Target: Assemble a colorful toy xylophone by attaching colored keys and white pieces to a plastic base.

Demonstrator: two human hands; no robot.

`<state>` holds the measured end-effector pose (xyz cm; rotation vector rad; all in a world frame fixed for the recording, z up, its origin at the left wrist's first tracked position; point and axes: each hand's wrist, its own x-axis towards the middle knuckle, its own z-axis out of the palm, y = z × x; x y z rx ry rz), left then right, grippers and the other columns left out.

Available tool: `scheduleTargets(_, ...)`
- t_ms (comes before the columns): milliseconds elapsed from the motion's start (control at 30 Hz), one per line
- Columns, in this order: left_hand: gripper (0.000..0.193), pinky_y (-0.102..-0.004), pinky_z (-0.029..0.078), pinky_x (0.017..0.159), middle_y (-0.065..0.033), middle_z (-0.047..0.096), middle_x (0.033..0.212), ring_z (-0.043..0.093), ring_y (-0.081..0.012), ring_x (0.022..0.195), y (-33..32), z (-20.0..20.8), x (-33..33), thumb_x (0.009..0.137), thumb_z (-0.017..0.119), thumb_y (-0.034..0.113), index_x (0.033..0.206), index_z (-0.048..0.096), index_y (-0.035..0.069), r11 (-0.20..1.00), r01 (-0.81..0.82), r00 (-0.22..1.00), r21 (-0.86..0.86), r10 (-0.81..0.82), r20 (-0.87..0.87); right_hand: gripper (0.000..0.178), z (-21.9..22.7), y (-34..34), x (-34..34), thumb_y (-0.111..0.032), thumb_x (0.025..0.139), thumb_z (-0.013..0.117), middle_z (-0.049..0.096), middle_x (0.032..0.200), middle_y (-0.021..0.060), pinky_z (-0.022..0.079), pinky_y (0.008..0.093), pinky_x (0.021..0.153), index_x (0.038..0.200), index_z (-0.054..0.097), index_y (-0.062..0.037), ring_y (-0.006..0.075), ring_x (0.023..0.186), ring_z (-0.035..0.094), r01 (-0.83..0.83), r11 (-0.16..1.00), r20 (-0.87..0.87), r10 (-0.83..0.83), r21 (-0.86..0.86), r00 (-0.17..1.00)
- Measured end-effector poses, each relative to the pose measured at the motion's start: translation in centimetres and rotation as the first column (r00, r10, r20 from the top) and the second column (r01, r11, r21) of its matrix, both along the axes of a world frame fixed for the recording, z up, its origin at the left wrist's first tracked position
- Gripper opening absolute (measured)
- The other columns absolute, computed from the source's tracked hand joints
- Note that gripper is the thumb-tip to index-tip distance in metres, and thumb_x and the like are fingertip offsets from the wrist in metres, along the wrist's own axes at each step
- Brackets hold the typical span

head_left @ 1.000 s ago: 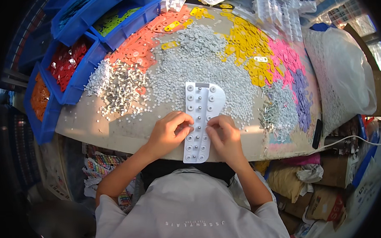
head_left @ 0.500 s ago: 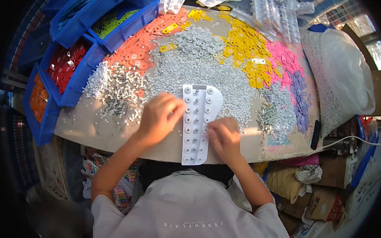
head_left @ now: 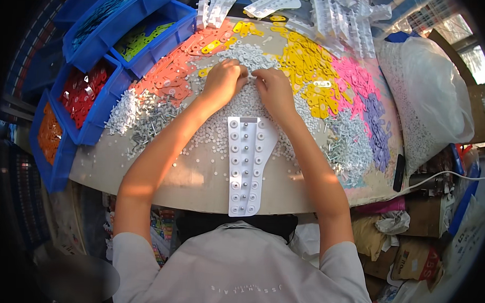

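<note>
Both arms stretch over a white plastic tray (head_left: 234, 175) that lies lengthwise near the table's front edge. Small white rings sit in two columns along its sides, and a row of metal pin heads runs down its middle channel. My left hand (head_left: 223, 82) reaches into the heap of pale grey rings (head_left: 251, 54), its fingers curled in a pinch. Close beside it, my right hand (head_left: 275, 94) is at the same heap with thumb and fingertips drawn together. What either hand pinches is too small to make out.
Coral (head_left: 168, 69), yellow (head_left: 312, 58), pink (head_left: 354, 75) and purple (head_left: 379, 129) flat pieces lie around the heap. Metal pins (head_left: 153, 116) are piled at left, more screws (head_left: 349, 144) at right. Blue bins (head_left: 88, 130) stand left; a large plastic bag (head_left: 428, 99) stands right.
Both hands have left the tray's sides and moved forward to the grey ring heap. The tray has shifted slightly toward me.
</note>
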<state>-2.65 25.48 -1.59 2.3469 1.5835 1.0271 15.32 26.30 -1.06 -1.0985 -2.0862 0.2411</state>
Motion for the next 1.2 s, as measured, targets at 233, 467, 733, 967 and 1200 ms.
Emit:
scheduleTargets(233, 0.011, -0.0444, 0.053, 0.078, -0.0108, 0.064, 0.088, 0.065, -0.0328, 0.092, 0.0, -0.7, 0.5, 0.079, 0.074, 0.009, 0.090, 0.073, 0.007, 1.000, -0.016, 0.999, 0.002, 0.016, 0.041, 0.006, -0.8, 0.9, -0.9, -0.008, 0.081, 0.070, 0.064, 0.083, 0.0125, 0.050, 0.0464, 0.077, 0.087, 0.069, -0.0062, 0.0345, 0.086, 0.062, -0.002, 0.999, 0.054, 0.004, -0.043, 0.999)
scheduleTargets(467, 0.008, -0.0403, 0.052, 0.076, -0.0106, 0.067, 0.089, 0.065, -0.0300, 0.089, -1.6, 0.1, 0.3, 0.080, 0.072, 0.005, 0.088, 0.070, 0.006, 1.000, -0.016, 0.996, 0.000, 0.016, 0.091, 0.010, -0.2, -0.7, -0.3, -0.005, 0.082, 0.068, 0.062, 0.082, 0.0149, 0.050, 0.0433, 0.076, 0.088, 0.061, -0.0021, 0.0331, 0.085, 0.062, 0.036, 0.999, -0.045, -0.038, -0.040, 0.998)
scheduleTargets(733, 0.010, -0.0316, 0.049, 0.078, -0.0072, 0.071, 0.091, 0.061, -0.0198, 0.084, -14.1, 5.8, -2.3, 0.088, 0.073, 0.007, 0.096, 0.073, 0.002, 0.902, 0.172, 0.895, -0.396, 0.025, 0.445, 0.013, 6.0, -12.2, 5.3, -0.001, 0.086, 0.064, 0.069, 0.091, 0.0114, 0.050, 0.0340, 0.082, 0.099, 0.067, -0.0010, 0.0228, 0.084, 0.063, -0.030, 0.907, -0.263, -0.091, -0.420, 0.960)
scheduleTargets(967, 0.012, -0.0328, 0.048, 0.078, -0.0045, 0.066, 0.092, 0.060, -0.0207, 0.087, -21.8, 4.2, -0.8, 0.085, 0.074, 0.003, 0.096, 0.073, 0.004, 0.834, 0.392, 0.850, -0.388, -0.166, 0.501, 0.011, 6.0, -20.7, 5.4, 0.002, 0.086, 0.063, 0.070, 0.094, 0.0082, 0.049, 0.0343, 0.085, 0.095, 0.069, 0.0001, 0.0228, 0.094, 0.063, -0.173, 0.793, -0.188, 0.075, -0.584, 0.979)
scheduleTargets(1200, 0.012, -0.0340, 0.051, 0.071, -0.0055, 0.062, 0.091, 0.061, -0.0223, 0.084, -23.2, 2.5, 0.4, 0.083, 0.075, 0.004, 0.094, 0.072, 0.004, 0.877, 0.298, 0.883, -0.378, -0.103, 0.458, 0.014, 4.5, -22.5, 4.6, 0.000, 0.085, 0.066, 0.067, 0.094, 0.0091, 0.048, 0.0390, 0.084, 0.097, 0.069, -0.0026, 0.0288, 0.095, 0.060, -0.128, 0.850, -0.113, 0.081, -0.511, 0.990)
